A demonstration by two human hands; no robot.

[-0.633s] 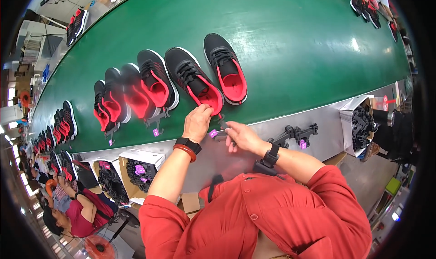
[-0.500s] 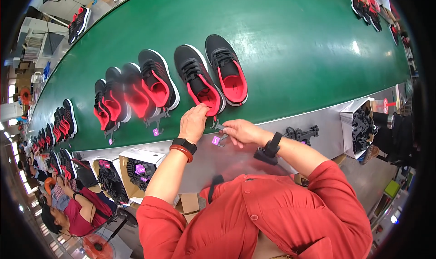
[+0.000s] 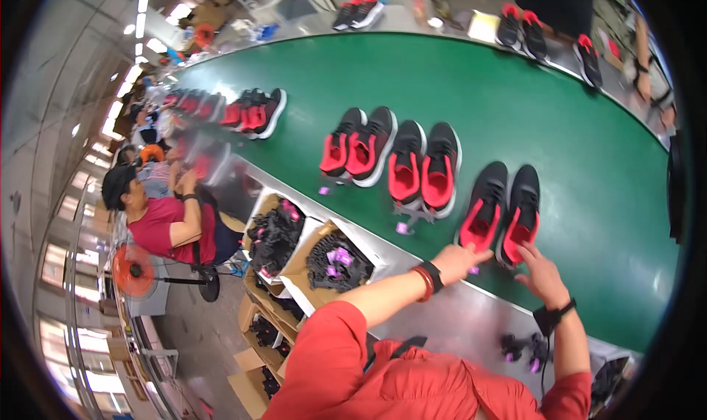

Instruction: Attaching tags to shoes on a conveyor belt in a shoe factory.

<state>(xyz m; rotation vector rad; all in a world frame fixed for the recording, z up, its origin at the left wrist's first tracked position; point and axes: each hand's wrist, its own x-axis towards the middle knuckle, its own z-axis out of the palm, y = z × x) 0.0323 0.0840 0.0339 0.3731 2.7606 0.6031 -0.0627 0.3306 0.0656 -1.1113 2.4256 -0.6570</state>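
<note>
Closest to me on the green conveyor belt stand a left black shoe and a right black shoe, side by side, red-lined, heels toward me. My left hand is at the left shoe's heel, its fingers stretched toward the gap between the heels. Below these fingers a small purple tag shows; any hanger there is mostly hidden. My right hand has its fingers apart, with a fingertip at the right shoe's heel and nothing in its grasp.
Left along the belt stand more paired shoes, with grey shoe hangers at the nearer heels. Open boxes of black hangers sit below the metal edge. Loose hangers lie near my right forearm. A co-worker sits left, near an orange fan.
My view has swung left. The two nearest shoes, slightly apart before, now stand close together. My right hand has let go of the grey hanger and moved to the right shoe's heel.
</note>
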